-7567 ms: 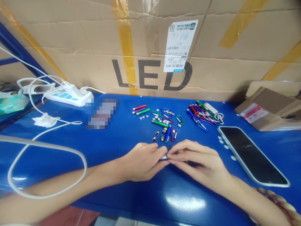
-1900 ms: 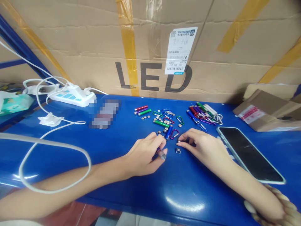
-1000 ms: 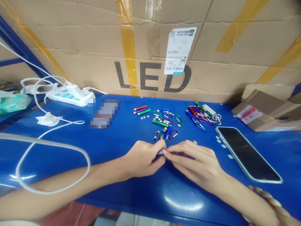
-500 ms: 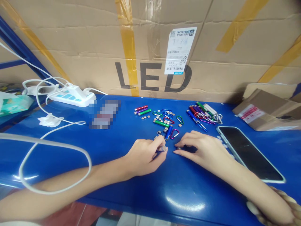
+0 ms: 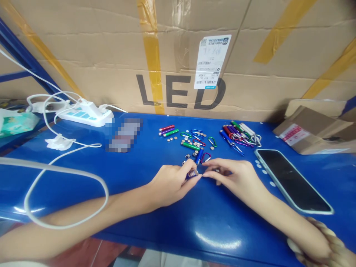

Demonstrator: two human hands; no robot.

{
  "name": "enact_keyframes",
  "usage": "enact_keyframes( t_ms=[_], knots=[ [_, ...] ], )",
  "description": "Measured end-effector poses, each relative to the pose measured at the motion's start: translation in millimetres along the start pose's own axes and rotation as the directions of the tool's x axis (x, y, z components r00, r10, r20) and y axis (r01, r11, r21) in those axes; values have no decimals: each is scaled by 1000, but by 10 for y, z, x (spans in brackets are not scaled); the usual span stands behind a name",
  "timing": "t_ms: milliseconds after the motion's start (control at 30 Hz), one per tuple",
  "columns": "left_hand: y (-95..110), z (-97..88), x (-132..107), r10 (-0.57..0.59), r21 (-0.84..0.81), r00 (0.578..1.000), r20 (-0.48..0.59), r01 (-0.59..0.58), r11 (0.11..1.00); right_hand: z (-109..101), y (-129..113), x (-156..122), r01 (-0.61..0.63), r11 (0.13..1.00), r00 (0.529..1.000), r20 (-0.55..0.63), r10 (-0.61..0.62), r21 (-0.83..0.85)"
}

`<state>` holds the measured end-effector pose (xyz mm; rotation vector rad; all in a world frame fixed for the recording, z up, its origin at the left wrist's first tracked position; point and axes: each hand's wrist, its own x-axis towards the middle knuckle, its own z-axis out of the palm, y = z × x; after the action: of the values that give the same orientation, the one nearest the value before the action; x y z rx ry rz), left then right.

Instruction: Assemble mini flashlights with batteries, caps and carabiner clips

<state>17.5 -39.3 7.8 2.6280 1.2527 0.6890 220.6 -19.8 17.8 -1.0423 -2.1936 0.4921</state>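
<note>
My left hand (image 5: 174, 183) is closed around a small blue flashlight tube (image 5: 192, 174), whose round metal end points right. Close beside that end is my right hand (image 5: 236, 176), its thumb and forefinger tips nearly touching my left fingers. A small silver metal piece (image 5: 217, 170) shows within the right fingers, partly hidden. Just beyond the hands lie a blue tube (image 5: 199, 156), a green tube (image 5: 190, 146), a magenta carabiner (image 5: 206, 157) and loose silver end pieces (image 5: 188, 156). Farther back are several button cells (image 5: 175, 138) and more carabiners (image 5: 212, 141).
Red, purple and green tubes (image 5: 170, 132) lie at the back. Flashlights with carabiners (image 5: 232, 137) are heaped at the back right. A phone (image 5: 293, 181) and an opened carton (image 5: 308, 129) are on the right. The power strip (image 5: 91, 119) and white cable (image 5: 69, 167) occupy the left.
My right hand has moved slightly left, up to the tube in my left hand, with the small silver piece now deeper in its fingers. My left hand has barely moved.
</note>
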Motion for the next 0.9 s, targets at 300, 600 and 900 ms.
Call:
enact_keyframes(
  t_ms=[300, 600, 900],
  knots=[
    [0, -7, 6, 20, -23, 1000, 4, -20, 1000, 44, 19, 6, 30, 999, 1000, 7, -30, 43],
    [8, -24, 11, 24, -43, 999, 43, -22, 999, 1, 6, -41, -119, 990, 993, 15, 120, -73],
    [10, -26, 12, 30, -49, 999, 45, -28, 998, 56, 92, -8, -182, 960, 974, 96, 206, -213]
  ],
)
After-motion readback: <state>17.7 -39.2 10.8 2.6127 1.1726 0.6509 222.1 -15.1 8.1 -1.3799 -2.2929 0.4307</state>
